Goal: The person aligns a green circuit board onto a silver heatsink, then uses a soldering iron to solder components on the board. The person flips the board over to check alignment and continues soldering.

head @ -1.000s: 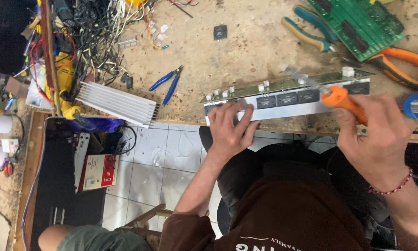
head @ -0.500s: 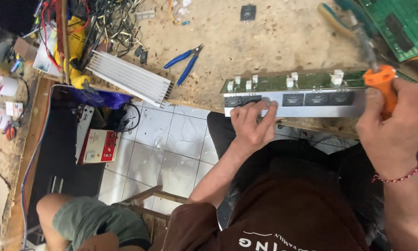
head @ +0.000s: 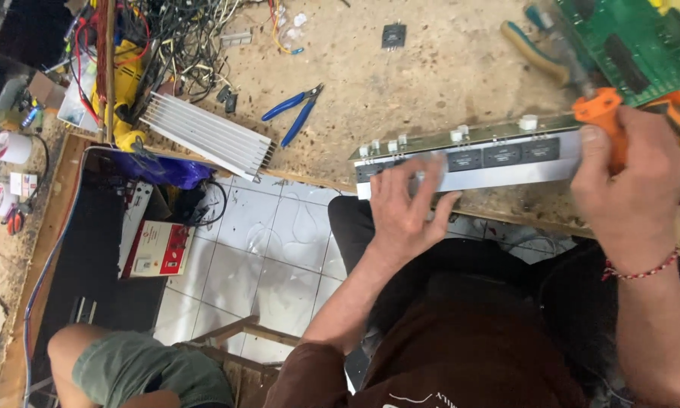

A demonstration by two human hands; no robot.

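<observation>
Aluminium bar with black transistors (head: pixel 498 162) lies along tabletop (head: pixel 430 83) edge; my left hand (head: pixel 404 208) fingers spread, pressing it steady; my right hand (head: pixel 631 200) clenched round orange-handled screwdriver (head: pixel 603 113), upright over bar.

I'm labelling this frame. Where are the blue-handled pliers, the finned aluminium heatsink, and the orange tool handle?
blue-handled pliers (head: pixel 294 113), head view, on the blue handles.
finned aluminium heatsink (head: pixel 207 136), head view, middle of the fins.
orange tool handle (head: pixel 603 113), head view, on the part above the right hand (head: pixel 631 196).
</observation>
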